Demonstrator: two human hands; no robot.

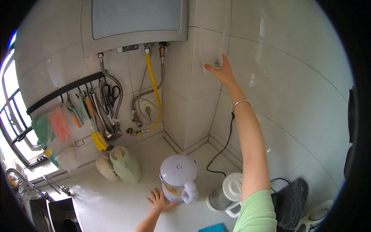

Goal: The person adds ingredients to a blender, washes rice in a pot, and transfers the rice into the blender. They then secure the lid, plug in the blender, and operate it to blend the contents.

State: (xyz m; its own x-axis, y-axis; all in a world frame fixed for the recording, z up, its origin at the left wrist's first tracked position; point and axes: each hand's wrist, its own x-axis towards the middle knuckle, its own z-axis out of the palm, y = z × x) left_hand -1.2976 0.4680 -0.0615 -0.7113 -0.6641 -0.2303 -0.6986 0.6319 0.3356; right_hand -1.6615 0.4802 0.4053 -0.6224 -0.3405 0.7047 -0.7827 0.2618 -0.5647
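My right hand [221,72] is raised to the tiled wall corner, thumb and fingers spread around a pale, partly see-through item [213,62]. Its outline is faint, and whether I grip it or only touch it is unclear. Down on the counter, my left hand [158,200] lies with fingers apart against the lower side of a pale lilac lidded jug-like appliance [178,169]. That appliance has a round lid, a side handle and a see-through band showing something yellowish. A black cord [219,152] runs from the counter up behind my right wrist.
A white-lidded clear jug [221,194] stands beside my right arm, near a black plastic-wrapped thing [294,200] and a blue cloth [213,228]. Plastic bottles [124,165] stand at the wall, below hanging utensils [100,110] and a water heater [136,18]. A sink [62,213] is left.
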